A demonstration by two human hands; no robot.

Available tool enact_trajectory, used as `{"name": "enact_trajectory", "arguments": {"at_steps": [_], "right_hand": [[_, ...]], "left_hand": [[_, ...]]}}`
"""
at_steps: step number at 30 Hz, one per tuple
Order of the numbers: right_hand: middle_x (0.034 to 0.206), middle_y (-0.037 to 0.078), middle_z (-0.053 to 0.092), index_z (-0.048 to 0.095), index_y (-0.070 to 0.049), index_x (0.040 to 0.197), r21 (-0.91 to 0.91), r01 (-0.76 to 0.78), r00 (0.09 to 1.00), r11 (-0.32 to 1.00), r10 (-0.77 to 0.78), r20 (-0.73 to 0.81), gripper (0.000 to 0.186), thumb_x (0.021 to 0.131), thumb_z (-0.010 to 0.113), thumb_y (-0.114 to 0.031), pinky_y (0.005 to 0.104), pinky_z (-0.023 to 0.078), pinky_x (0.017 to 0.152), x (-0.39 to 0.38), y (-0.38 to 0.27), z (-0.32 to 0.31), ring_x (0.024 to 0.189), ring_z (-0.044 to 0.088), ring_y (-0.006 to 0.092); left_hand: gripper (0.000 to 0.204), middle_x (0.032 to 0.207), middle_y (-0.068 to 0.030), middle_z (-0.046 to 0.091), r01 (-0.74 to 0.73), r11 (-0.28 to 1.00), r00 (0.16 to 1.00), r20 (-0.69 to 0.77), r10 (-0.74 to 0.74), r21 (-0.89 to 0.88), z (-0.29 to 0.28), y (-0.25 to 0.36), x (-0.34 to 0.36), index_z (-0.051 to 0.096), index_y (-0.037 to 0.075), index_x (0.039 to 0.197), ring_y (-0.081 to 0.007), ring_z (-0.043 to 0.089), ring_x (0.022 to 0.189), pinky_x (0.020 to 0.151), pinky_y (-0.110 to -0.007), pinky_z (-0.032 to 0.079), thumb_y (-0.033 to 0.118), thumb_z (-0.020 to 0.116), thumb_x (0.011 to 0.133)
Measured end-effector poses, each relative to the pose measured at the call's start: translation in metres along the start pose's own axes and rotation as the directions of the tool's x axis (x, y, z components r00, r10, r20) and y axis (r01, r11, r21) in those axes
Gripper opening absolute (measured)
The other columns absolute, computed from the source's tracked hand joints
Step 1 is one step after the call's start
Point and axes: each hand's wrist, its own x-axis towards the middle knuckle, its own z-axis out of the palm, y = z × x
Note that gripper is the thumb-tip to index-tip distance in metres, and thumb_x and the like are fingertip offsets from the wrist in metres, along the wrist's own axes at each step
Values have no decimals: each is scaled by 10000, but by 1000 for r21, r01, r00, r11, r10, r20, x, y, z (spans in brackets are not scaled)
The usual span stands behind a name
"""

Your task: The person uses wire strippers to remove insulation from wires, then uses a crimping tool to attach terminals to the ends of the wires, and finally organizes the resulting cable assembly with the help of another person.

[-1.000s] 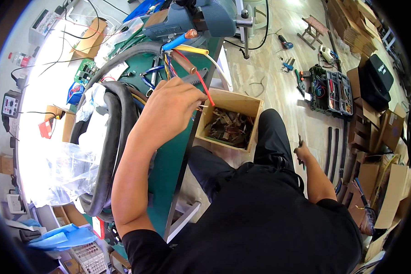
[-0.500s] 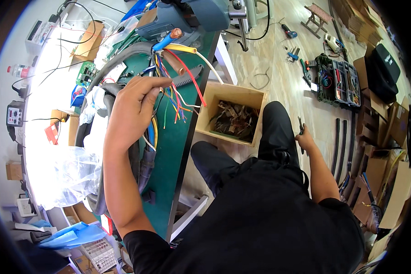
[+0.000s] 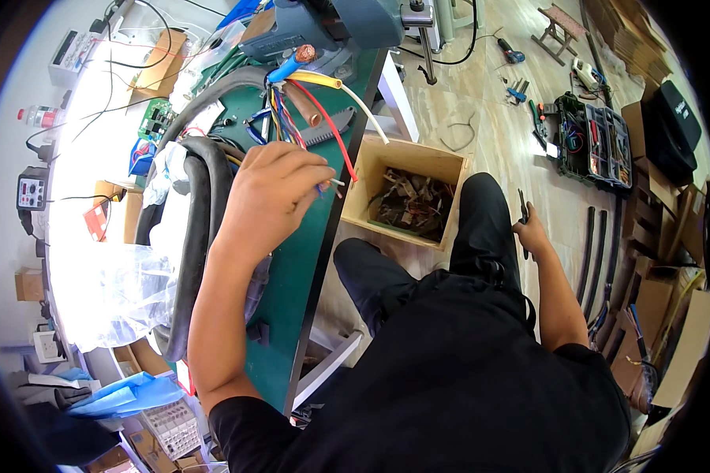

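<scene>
Coloured wires [image 3: 323, 118]: red, yellow, white and blue strands fanning from a thick black cable [image 3: 193, 236], ends pinched at the worktop edge.
Pliers [image 3: 522, 211]: dark, slim, upright beside the knee.

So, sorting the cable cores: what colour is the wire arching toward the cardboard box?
Red: the wire curves down toward the cardboard box, clearest in the head view.

At your far left a small black meter [image 3: 28, 191] shows a lit screen, with a red card [image 3: 96, 223] beside it. Brown cardboard boxes [image 3: 690, 229] stack along your right.
</scene>
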Motion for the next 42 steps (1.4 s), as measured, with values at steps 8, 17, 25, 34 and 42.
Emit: {"name": "enact_trajectory", "arguments": {"at_steps": [8, 17, 25, 34, 42], "right_hand": [[1304, 277, 550, 264, -17, 1510, 74, 17, 999, 997, -19, 33, 871, 731, 627, -163, 387, 415, 1020, -8, -27, -10, 1205, 548, 371], [1290, 254, 560, 295, -18, 1496, 85, 399, 915, 913, -391, -97, 792, 758, 577, -80, 380, 426, 1004, -19, -72, -15, 1180, 558, 375], [1203, 203, 570, 204, -106, 1549, 136, 783, 621, 606, -763, -178, 847, 766, 493, 39, 372, 470, 902, -99, -241, -55, 1016, 600, 340], [1155, 186, 551, 274, -65, 1501, -185, 953, 260, 240, -961, 92, 859, 721, 632, -40, 446, 462, 876, -157, -326, -48, 1005, 559, 395], [1139, 120, 566, 354, -31, 1453, -436, 900, 26, 11, -999, 28, 837, 696, 704, -101, 418, 440, 807, -154, -361, -16, 943, 555, 327]], "left_hand": [[143, 941, -86, 727, 366, 688, 845, -87, -528, -627, -10, -5, -10, 684, 0, 997, -137, 667, 865, 803, -282, 513, 64, 706, 871], [239, 914, -84, 686, 283, 547, 781, -142, -608, -788, -3, -12, -13, 645, -27, 1042, -137, 640, 854, 809, -269, 496, 162, 707, 909], [277, 923, -123, 674, -49, 339, 709, -272, -651, -939, 24, -4, 4, 629, -48, 1069, -163, 628, 847, 855, -310, 485, 103, 738, 862], [189, 936, -108, 686, -190, 202, 697, -277, -661, -961, 36, -12, 0, 652, -9, 1007, -132, 636, 831, 814, -274, 498, 90, 735, 868], [187, 947, -46, 671, -157, 145, 738, -213, -641, -977, 36, -11, -6, 639, -14, 1027, -80, 584, 838, 785, -209, 452, 113, 702, 906]]}}
